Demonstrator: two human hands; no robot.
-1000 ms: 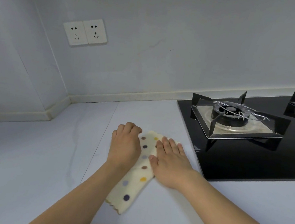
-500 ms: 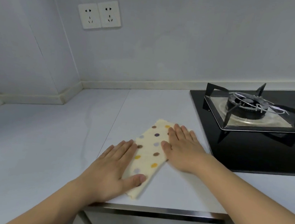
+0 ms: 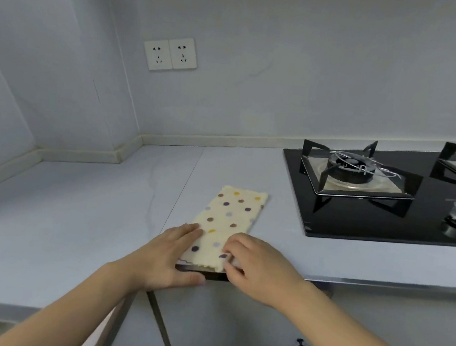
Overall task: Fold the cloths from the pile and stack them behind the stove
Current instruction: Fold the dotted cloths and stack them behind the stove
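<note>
Pale counter (image 3: pixel 69 239) under a grey tiled wall, with a double socket (image 3: pixel 170 53) high above and to the left of the stove (image 3: pixel 390 198). Left of the stove, and nearer than it, at the counter's front edge: one cloth (image 3: pixel 228 219), already folded into a long narrow strip, lying flat and slanting away toward the wall. Cream, soft and fleecy by the look, dotted in purple, brown, yellow and pale lilac, with a wavy trimmed near edge that just overhangs the counter lip. Left hand (image 3: pixel 173 258) laid on the cloth's near left corner, fingers straight and together, thumb hooked under the counter edge; grasping nothing, only pressing. Right hand (image 3: pixel 255 265) at the near right corner, fingers curled and pinching the cloth's edge. Step in hand, judging by the grip: lifting the near end to fold it over onto the far end. Best done by taking both near corners at once, carrying them straight along the strip's own slant, and matching edge to edge before pressing the crease flat with an open palm. Soft pile likely to slip and skew, so worth holding the far end steady or moving slowly. No pile and no stack in view behind the stove.
</note>
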